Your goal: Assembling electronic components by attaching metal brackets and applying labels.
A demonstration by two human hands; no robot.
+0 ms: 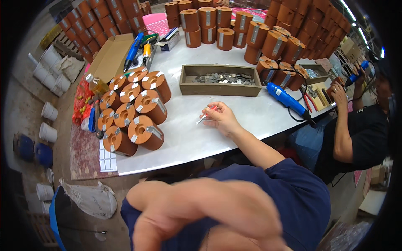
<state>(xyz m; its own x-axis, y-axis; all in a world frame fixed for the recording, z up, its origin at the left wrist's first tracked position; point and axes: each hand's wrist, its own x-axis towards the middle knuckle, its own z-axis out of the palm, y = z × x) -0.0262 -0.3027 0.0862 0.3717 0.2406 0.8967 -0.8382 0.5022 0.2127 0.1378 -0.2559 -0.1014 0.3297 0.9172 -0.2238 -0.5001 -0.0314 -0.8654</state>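
Note:
Over the white tabletop (188, 138), my right hand (224, 120) is closed round a small red-handled tool (207, 113) with a metal tip that points down and left. Close in front of the camera is my left hand (213, 207), large and blurred; its fingers are too smeared to read. Left of my right hand stands a group of brown cylinders (146, 133) with holes in their tops, metal strips down their sides and small white tags. A grey-brown open box (220, 90) beyond my right hand contains many small flat metal pieces (228, 78).
More brown cylinders (192, 25) are stacked along the back. A blue corded power tool (287, 99) lies on the right, near red-handled pliers (310, 102). Another blue tool (134, 50) lies at the left beside a cardboard box (111, 56). A co-worker (356, 134) sits at the right.

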